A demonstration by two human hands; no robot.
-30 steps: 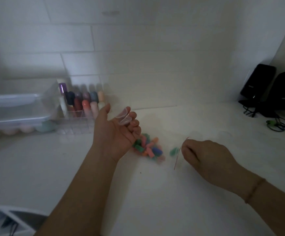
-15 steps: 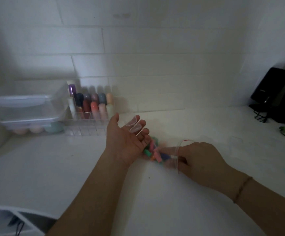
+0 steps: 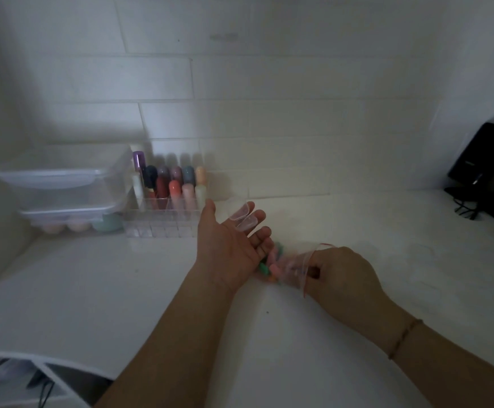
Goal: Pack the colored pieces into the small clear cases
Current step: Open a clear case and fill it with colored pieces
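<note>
My left hand [image 3: 228,251] is turned palm up above the white counter [image 3: 122,278], fingers nearly straight. A small clear case [image 3: 243,217], hinged open, lies across its fingertips. Just right of that hand sits a small heap of coloured pieces [image 3: 272,265] in green, pink and orange, partly hidden by my left fingers and by a clear bag [image 3: 301,260] with a red strip along its mouth. My right hand [image 3: 343,275] is curled beside the heap and pinches the bag's edge. The picture is dim and the pieces are blurred.
A clear organiser with coloured tubes [image 3: 169,189] stands against the tiled wall at the back left. Next to it are stacked clear lidded boxes [image 3: 63,187] with pastel items beneath. Black speakers [image 3: 487,166] and cables sit at the far right.
My right hand has moved left with the bag up to the heap of pieces, right beside my left fingers. My left hand keeps the open case on its fingers.
</note>
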